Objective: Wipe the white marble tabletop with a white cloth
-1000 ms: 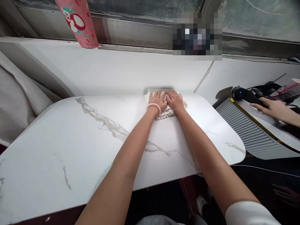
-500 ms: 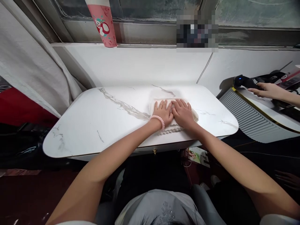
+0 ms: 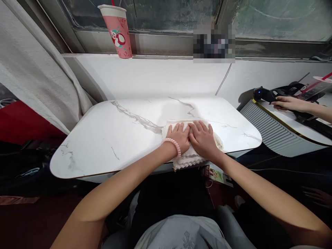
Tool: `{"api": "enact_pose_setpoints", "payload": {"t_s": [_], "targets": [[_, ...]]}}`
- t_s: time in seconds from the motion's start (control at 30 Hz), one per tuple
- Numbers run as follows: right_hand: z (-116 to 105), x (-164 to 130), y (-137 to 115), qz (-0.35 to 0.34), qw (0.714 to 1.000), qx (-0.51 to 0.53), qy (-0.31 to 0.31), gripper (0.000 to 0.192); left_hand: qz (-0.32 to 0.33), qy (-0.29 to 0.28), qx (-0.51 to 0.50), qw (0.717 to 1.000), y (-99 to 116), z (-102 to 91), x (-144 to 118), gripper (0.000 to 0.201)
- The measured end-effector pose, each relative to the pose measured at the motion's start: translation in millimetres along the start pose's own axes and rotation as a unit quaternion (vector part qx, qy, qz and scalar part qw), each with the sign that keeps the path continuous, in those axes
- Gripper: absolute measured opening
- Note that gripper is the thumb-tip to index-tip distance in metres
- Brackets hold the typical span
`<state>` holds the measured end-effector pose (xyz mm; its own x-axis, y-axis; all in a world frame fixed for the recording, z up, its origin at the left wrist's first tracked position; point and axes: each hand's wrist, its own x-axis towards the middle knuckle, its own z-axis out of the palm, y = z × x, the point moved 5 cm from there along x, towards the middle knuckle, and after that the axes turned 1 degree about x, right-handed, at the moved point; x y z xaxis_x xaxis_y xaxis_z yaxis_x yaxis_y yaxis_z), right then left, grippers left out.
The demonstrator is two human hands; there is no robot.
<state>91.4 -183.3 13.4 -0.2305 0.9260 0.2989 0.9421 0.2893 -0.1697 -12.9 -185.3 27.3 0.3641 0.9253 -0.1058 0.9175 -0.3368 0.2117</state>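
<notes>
A white table [image 3: 116,138] with grey marble veins stands under a window, and its near edge is rounded. On the sill [image 3: 160,55] above it stands a pink cup [image 3: 117,31] with a cartoon figure. A pale curtain [image 3: 33,79] hangs at the left. At the right there is a grey ribbed unit [image 3: 272,128], and another person's hand [image 3: 286,103] rests there on a dark device [image 3: 269,94].

A folded white cloth [image 3: 193,157] lies on the table at its near edge, right of the middle, and its scalloped border hangs a little over the edge. Both arms reach forward over it. The left hand [image 3: 178,137] lies flat on the cloth, fingers spread and pointing away, with a pink coil band [image 3: 171,143] on the wrist. The right hand [image 3: 203,137] lies flat just beside it, and the two hands touch at the thumbs. Neither hand grips the cloth; both press on it with open palms.
</notes>
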Motion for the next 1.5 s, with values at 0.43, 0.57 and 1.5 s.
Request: {"api": "enact_pose_setpoints", "payload": {"t_s": [0.43,0.57,1.5], "targets": [[39,125,-26,0.023,0.998,0.055,-0.025,0.042,-0.065,0.134,-0.040,0.988,-98,-24.0,90,0.048],[53,163,-32,0.017,0.997,0.071,-0.022,0.042,-0.086,0.161,-0.035,0.983,-126,-32.1,111,0.047],[85,246,-43,0.031,0.994,0.090,0.047,0.039,-0.084,0.201,0.001,0.976,-194,-48.7,180,0.046]]}}
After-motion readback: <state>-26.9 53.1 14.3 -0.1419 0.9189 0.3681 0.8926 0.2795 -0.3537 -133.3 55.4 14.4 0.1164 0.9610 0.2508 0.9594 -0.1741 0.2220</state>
